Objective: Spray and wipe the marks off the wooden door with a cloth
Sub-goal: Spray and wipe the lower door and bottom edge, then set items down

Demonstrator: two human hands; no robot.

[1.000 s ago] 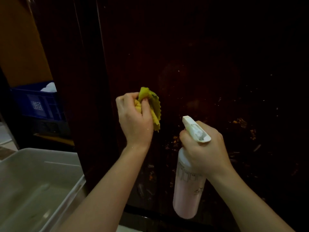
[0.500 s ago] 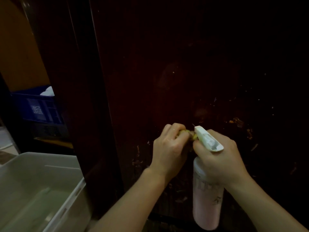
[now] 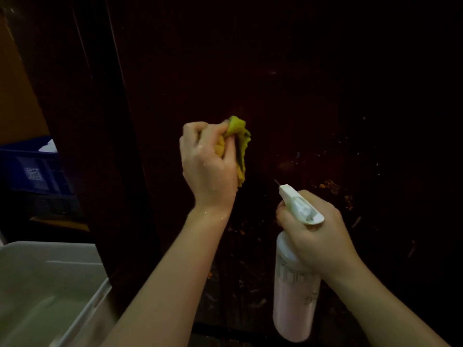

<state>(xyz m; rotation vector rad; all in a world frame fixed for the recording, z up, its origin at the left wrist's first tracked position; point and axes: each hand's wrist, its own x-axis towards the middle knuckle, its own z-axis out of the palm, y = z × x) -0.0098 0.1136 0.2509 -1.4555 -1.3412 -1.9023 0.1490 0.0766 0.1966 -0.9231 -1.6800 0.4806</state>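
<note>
Left hand (image 3: 208,166), clutching cloth (image 3: 238,136), has risen away from right hand (image 3: 318,236) gripping spray bottle (image 3: 295,291).

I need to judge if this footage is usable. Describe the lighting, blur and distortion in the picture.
Head view: dim, the wooden door nearly black, so only some marks show; the left hand, yellow cloth and spray bottle in the right hand are lit and fairly sharp; the wide lens bends the edges.

Nothing can be read. A pale square label on the dark blue plastic crate (image 3: 32,171), at nine o'clock, is blurred. Faint grey printing on the pink translucent spray bottle (image 3: 294,296), at five o'clock, is illegible.
</note>
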